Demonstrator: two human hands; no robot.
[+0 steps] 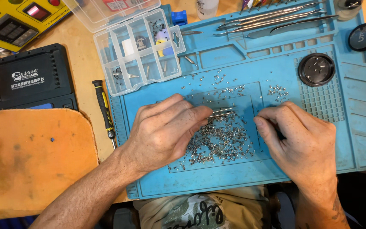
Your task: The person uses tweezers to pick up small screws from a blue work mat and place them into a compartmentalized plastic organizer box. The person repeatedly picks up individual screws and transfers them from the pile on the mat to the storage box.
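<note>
Seen from above, a blue silicone work mat [242,178] covers most of the wooden bench [85,63], and every place below is given relative to that mat. At its middle recess lies a loose heap of tiny metal pins [221,140], spread between the two hands. Off the mat's left edge rests an orange cloth [30,157], with a black tool case [26,80] beyond it. Overlapping the mat's upper left corner, a clear compartment box [138,51] stands open (small parts show in several cells). Along the mat's top rail lie tweezers [276,19], their long axes running left to right. Toward the mat's upper right sits a round black dish [316,69]. Just outside the left edge lies a black and yellow screwdriver [104,110], pointing toward the person. The left hand [166,131] rests half curled on the heap's left side, fingertips pinching a thin bundle of pins [221,113] whose long axis runs left to right toward the right hand [297,140]. That hand, also curled, sits at the heap's right edge; whether it grips anything cannot be told. Both hands are apart, the left nearer the bundle.
</note>
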